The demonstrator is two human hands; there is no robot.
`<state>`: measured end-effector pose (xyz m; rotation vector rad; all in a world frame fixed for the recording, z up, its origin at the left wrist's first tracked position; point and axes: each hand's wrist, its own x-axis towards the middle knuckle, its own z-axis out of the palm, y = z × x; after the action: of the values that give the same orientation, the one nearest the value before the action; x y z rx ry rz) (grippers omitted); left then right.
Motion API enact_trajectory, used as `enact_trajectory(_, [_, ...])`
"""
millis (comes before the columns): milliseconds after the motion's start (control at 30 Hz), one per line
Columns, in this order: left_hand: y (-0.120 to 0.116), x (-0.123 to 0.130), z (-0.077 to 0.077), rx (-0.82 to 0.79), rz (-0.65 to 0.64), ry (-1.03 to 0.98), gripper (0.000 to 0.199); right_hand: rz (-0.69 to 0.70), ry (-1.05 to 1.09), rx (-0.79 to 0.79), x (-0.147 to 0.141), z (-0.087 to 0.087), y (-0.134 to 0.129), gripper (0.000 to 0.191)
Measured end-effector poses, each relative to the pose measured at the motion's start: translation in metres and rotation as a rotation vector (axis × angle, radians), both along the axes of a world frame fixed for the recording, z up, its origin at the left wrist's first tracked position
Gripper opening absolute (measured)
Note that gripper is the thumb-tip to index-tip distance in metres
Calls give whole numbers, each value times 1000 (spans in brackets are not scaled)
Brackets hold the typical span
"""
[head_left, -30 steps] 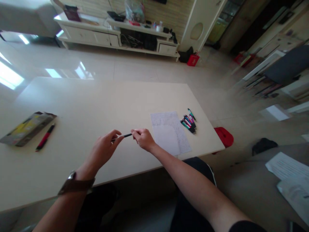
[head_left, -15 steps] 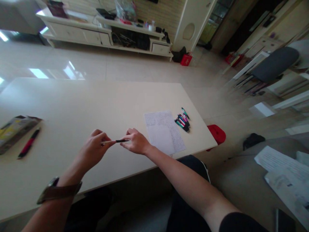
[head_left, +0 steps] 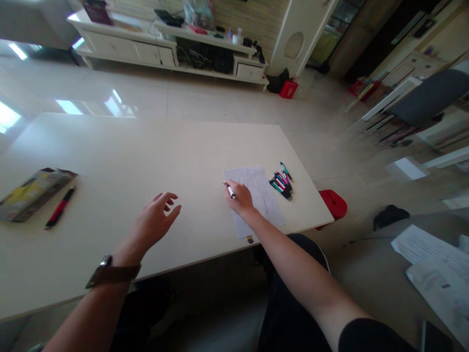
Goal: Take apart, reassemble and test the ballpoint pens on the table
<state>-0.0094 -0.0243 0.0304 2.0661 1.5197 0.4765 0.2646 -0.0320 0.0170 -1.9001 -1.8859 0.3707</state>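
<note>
My right hand [head_left: 240, 198] is closed around a white and black pen [head_left: 230, 191] over the left part of a sheet of paper [head_left: 252, 195] covered with lines of writing. Its wrist hides some of the sheet. To the left, my left hand [head_left: 156, 220] hovers above the white table with fingers apart and curved, holding nothing. Several pens [head_left: 281, 185] in mixed colours lie in a bunch just right of the paper. Far to the left, a red and black pen [head_left: 59, 209] lies beside a yellow and grey box [head_left: 34, 194].
The white table [head_left: 154, 146] ends at a front edge close to my body. A red stool [head_left: 332, 205] stands past its right end. Printed papers [head_left: 436, 269] lie on the grey seat at the right. A white TV cabinet [head_left: 128, 49] stands across the floor.
My hands have come apart. The right one has carried the pen rightward onto the paper, while the left has let go of it and opened.
</note>
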Motion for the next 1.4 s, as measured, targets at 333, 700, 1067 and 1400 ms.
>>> enact_trajectory(333, [-7, 3, -12, -19, -126, 130, 27, 76, -265, -176, 53, -25, -32, 38])
enact_trajectory(700, [-41, 45, -39, -8, -149, 317, 80, 378, 32, -111, -8, -24, -58, 24])
enact_trajectory(1067, [-56, 58, -39, -35, -241, 320, 73, 246, 545, -233, -11, -41, -51, 7])
enact_trajectory(1400, [-50, 52, -40, -91, -285, 274, 92, 270, 456, -206, -11, -64, -53, 13])
